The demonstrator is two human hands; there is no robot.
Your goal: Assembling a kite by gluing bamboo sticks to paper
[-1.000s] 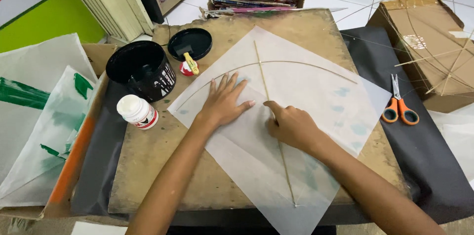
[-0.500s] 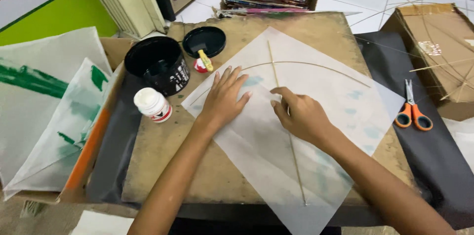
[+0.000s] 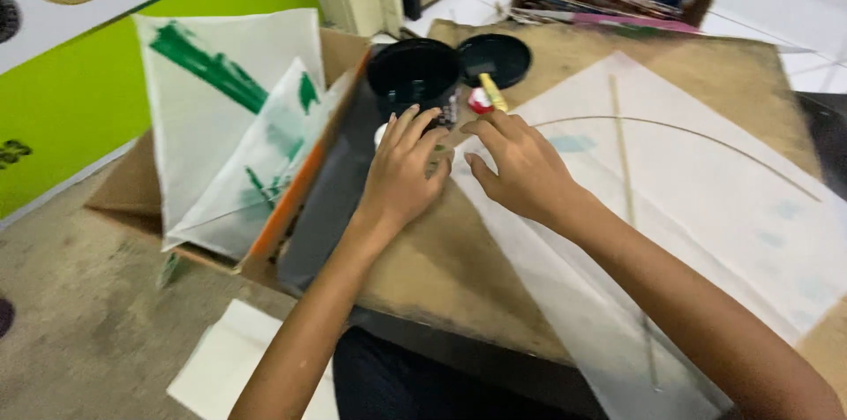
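Head view: the left hand (image 3: pixel 401 175) lies flat, fingers spread, over a small white bottle just below the round black plastic tub (image 3: pixel 412 74); whether it grips cannot be told. The right hand (image 3: pixel 520 168), loosely curled and empty, rests on the white tissue-paper sheet (image 3: pixel 706 208). Two thin bamboo sticks (image 3: pixel 628 182), one straight and one bowed, already lie crossed on it. One black lid (image 3: pixel 496 58) sits beside the tub.
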